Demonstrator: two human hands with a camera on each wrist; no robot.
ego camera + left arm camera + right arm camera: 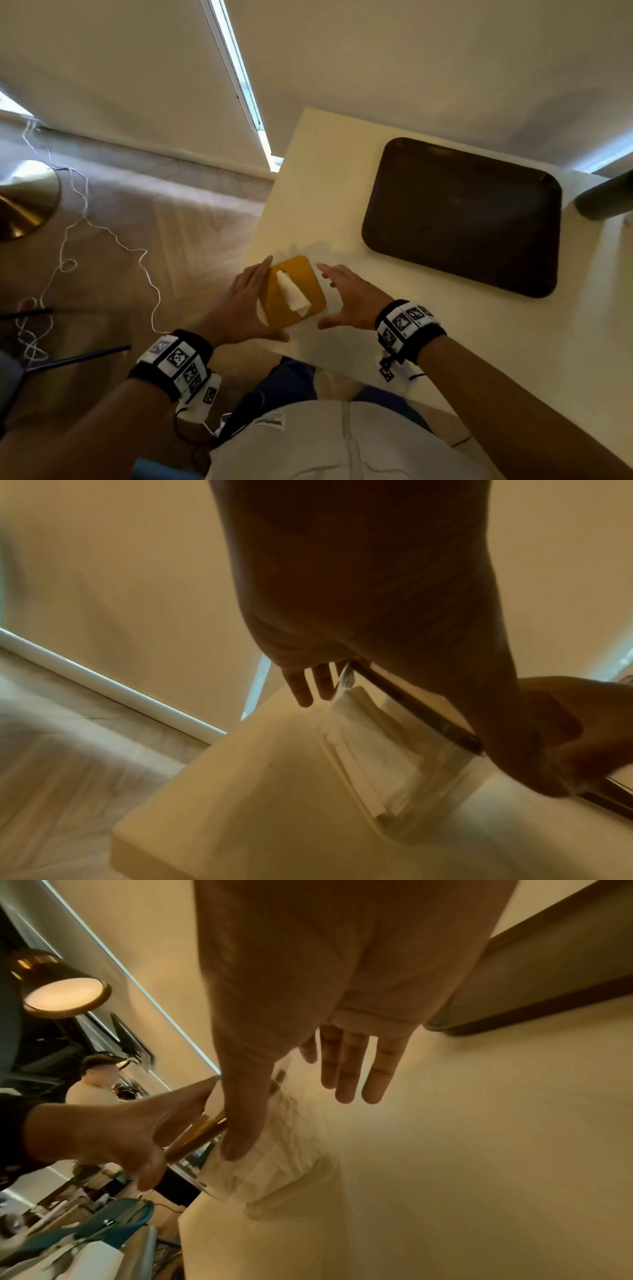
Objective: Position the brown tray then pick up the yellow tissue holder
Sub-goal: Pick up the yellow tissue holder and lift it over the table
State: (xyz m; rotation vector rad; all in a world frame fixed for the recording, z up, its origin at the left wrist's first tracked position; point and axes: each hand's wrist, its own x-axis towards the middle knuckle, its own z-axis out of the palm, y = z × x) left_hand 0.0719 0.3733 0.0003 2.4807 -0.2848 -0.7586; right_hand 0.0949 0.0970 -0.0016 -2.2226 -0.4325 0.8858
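The yellow tissue holder (310, 279) stands near the front left corner of the white table (445, 342), with a white tissue (291, 291) poking out of its lid. My left hand (246, 298) lies flat against its left side, fingers straight. My right hand (339, 296) is spread just right of it, with a narrow gap on top. In the left wrist view the holder (377, 745) shows clear walls below my palm (342, 615). In the right wrist view my right thumb (240, 1137) reaches the holder (284, 1150). The brown tray (462, 219) lies empty at the far right.
A dark grey cylinder (606, 198) stands at the table's right edge beside the tray. The table's left edge runs close to the holder. On the floor to the left are a brass lamp base (24, 202), a white cable (68, 240) and dark chair legs (68, 359).
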